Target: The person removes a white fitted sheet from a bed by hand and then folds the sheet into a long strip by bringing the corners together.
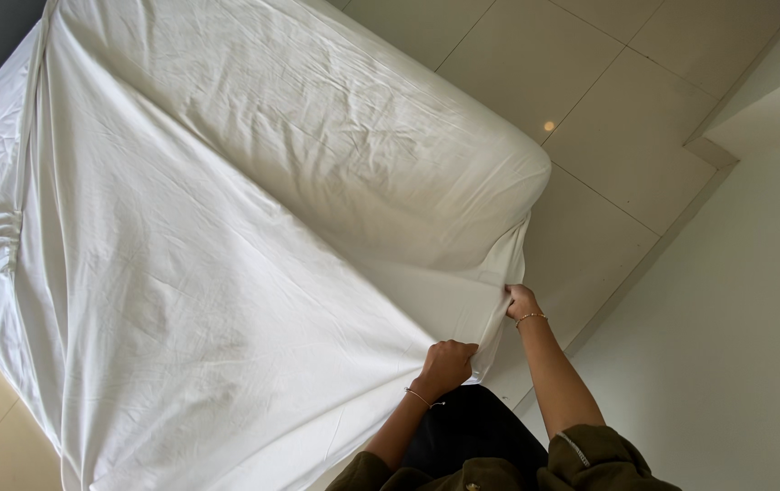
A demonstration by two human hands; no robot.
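Hands work one corner of a white bed sheet [226, 273] spread over the mattress [462, 173]: the left hand [447, 364] is fisted around its gathered edge, the right hand [520, 300] pinches the hanging corner above the tiled floor [608, 100].

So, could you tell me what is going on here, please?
A person stands at the corner of a bed, gripping a white sheet with both bare hands. The left hand bunches the sheet's edge; the right hand pinches a fold near the mattress corner. The sheet drapes over the mattress, wrinkled, above a tiled floor.
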